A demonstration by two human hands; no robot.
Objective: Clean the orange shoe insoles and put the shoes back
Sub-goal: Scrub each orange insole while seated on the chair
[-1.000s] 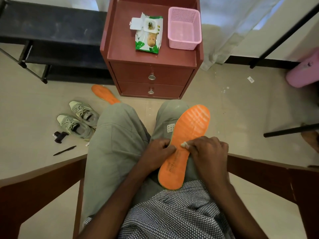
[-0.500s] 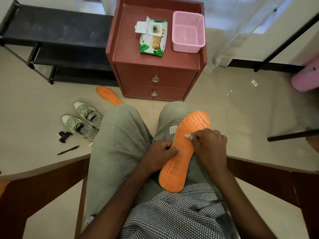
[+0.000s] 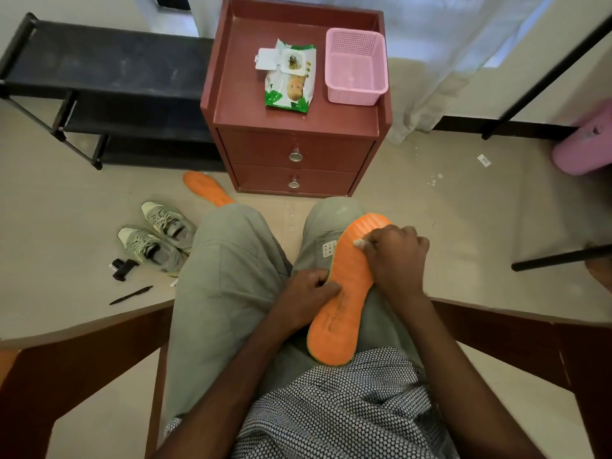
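Tiled floor (image 3: 430,226), red nightstand (image 3: 298,150) ahead with wipes pack (image 3: 289,82) and pink basket (image 3: 356,67) on top. Person seated; orange insole (image 3: 344,293) lies along right thigh. Left hand (image 3: 308,293) pins insole's left edge, fingers curled. Right hand (image 3: 397,256) closed on small white wipe (image 3: 359,243), pressed near the toe end. Second insole (image 3: 207,188) on floor by nightstand; green shoes (image 3: 159,236) side by side left of the knees.
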